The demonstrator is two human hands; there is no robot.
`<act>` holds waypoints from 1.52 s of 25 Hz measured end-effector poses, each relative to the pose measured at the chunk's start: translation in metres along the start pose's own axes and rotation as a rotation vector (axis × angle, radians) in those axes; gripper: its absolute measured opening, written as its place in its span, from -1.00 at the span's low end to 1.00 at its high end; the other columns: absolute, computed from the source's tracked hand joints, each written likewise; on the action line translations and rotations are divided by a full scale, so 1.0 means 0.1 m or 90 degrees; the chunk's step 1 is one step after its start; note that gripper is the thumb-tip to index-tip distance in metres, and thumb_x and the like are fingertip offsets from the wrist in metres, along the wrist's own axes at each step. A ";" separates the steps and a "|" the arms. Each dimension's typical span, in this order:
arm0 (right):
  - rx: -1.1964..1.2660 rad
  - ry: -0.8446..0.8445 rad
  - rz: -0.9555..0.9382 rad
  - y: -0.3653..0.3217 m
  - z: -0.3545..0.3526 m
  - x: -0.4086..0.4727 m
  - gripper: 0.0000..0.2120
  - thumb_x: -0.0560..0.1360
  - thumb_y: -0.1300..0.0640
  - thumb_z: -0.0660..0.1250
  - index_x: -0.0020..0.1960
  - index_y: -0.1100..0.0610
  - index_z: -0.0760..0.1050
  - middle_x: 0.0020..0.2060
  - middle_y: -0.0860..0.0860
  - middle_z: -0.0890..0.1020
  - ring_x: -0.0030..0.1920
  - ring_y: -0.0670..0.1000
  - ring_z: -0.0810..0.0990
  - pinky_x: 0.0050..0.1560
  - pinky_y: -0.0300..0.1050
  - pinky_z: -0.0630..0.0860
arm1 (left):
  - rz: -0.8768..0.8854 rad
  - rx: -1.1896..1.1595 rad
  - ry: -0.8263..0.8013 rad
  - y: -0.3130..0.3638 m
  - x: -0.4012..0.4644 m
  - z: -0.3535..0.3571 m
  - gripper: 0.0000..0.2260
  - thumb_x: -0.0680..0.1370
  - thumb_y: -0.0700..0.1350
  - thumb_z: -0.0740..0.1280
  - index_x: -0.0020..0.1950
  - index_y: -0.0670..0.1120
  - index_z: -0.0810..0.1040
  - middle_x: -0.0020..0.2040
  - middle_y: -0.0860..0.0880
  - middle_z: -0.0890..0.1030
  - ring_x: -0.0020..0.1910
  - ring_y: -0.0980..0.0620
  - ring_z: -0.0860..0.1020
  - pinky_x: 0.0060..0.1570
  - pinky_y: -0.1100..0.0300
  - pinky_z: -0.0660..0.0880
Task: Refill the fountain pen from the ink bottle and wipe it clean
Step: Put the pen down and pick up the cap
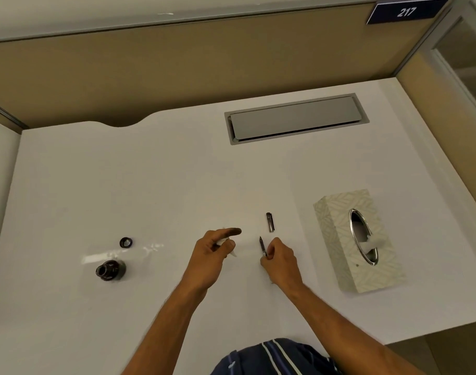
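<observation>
**Pen nib held up beside a tissue, ink bottle standing open**

A white tabletop (150, 185) seen from above, with two bare forearms reaching in from the near edge.

Toward the left edge stands a dark glass ink bottle (110, 269), uncapped. Its round cap (126, 242) lies just behind it, apart from it. Both sit well clear of the hands, probably so the open bottle is not knocked.

Near the middle, the left hand (215, 253) has its lower fingers curled around a small crumpled white tissue (227, 246), while the forefinger sticks out straight; its tip looks darkened, possibly by ink. So this grip is closed on the tissue, likely ready for wiping.

Just to its right, not touching it, the right hand (278, 262) pinches the fountain pen's front section (262, 246) between thumb and fingertips, nib pointing up and away. That grip is closed on the pen, leaving the nib free to be wiped.

Beyond the pen, a short dark metal pen part (270, 222), perhaps the cap, lies alone on the tabletop.

Near the right edge sits a patterned tissue box (337, 226), a tissue poking from its oval opening, within easy reach.

Toward the far edge is a grey metal cable flap (293, 117).
</observation>
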State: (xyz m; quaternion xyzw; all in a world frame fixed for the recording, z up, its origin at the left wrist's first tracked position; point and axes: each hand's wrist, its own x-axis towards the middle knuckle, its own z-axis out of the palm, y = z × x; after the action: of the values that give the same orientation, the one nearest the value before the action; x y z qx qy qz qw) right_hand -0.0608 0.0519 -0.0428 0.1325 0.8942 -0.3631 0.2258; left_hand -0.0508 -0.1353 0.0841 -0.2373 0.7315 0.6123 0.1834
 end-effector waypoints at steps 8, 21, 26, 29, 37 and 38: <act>0.081 -0.007 -0.073 -0.31 -0.32 -0.27 -0.79 0.47 0.09 0.43 0.02 -0.05 0.44 -0.19 -0.04 0.58 -0.22 -0.03 0.57 -0.22 -0.15 0.54 | 0.049 -0.015 0.000 0.14 -0.22 -0.03 -0.51 0.57 -0.18 0.34 0.44 0.17 0.36 0.03 -0.01 0.62 -0.04 0.11 0.55 0.02 0.16 0.44; 0.104 -0.055 -0.456 -0.92 -0.88 -1.57 -0.65 0.47 0.02 0.49 0.23 -0.07 0.57 0.04 -0.19 0.57 0.10 -0.16 0.57 -0.08 -0.36 0.46 | 0.120 -0.009 -0.055 0.15 -1.29 -0.05 -0.50 0.62 0.02 0.27 0.53 0.11 0.21 0.00 0.11 0.73 -0.01 0.09 0.59 0.03 0.15 0.43; 0.080 0.024 -0.468 -0.73 -0.93 -1.83 -0.86 0.47 0.06 0.47 0.01 0.03 0.61 -0.11 -0.13 0.58 -0.08 -0.15 0.54 -0.13 -0.38 0.43 | 0.128 0.001 -0.090 0.06 -1.57 0.10 -0.50 0.61 -0.04 0.29 0.53 0.10 0.23 -0.11 0.14 0.71 -0.06 0.16 0.58 0.15 0.09 0.43; 0.110 0.051 -0.440 -0.55 -0.98 -1.95 -0.92 0.46 0.08 0.47 -0.09 0.07 0.62 -0.18 -0.12 0.60 -0.16 -0.11 0.55 -0.18 -0.33 0.45 | 0.134 -0.008 -0.095 0.03 -1.74 0.22 -0.52 0.59 -0.11 0.30 0.48 0.15 0.30 0.06 0.10 0.71 0.08 0.10 0.60 0.10 0.15 0.46; 0.253 -0.005 -0.381 0.07 -1.46 -2.35 -0.88 0.44 0.17 0.49 -0.09 -0.02 0.62 -0.20 -0.13 0.65 -0.16 -0.09 0.60 -0.11 -0.12 0.59 | 0.166 0.033 -0.022 -0.07 -2.13 0.82 -0.73 0.59 -0.05 0.31 0.29 0.07 0.56 -0.01 0.05 0.71 -0.17 0.09 0.63 -0.14 0.21 0.52; 0.259 -0.019 -0.379 0.19 -1.53 -2.43 -0.83 0.45 0.17 0.48 -0.03 -0.05 0.62 -0.20 -0.13 0.63 -0.15 -0.08 0.60 -0.09 -0.10 0.60 | 0.161 0.039 -0.026 -0.09 -2.19 0.95 -0.74 0.59 -0.05 0.31 0.28 0.07 0.57 -0.05 0.04 0.71 -0.20 0.09 0.62 -0.15 0.20 0.53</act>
State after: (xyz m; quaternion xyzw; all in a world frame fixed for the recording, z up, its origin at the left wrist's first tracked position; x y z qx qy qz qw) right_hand 0.1096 0.1560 0.1642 -0.0968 0.7998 -0.5853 0.0919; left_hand 0.1322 -0.0162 0.1816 -0.1248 0.7699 0.6130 0.1266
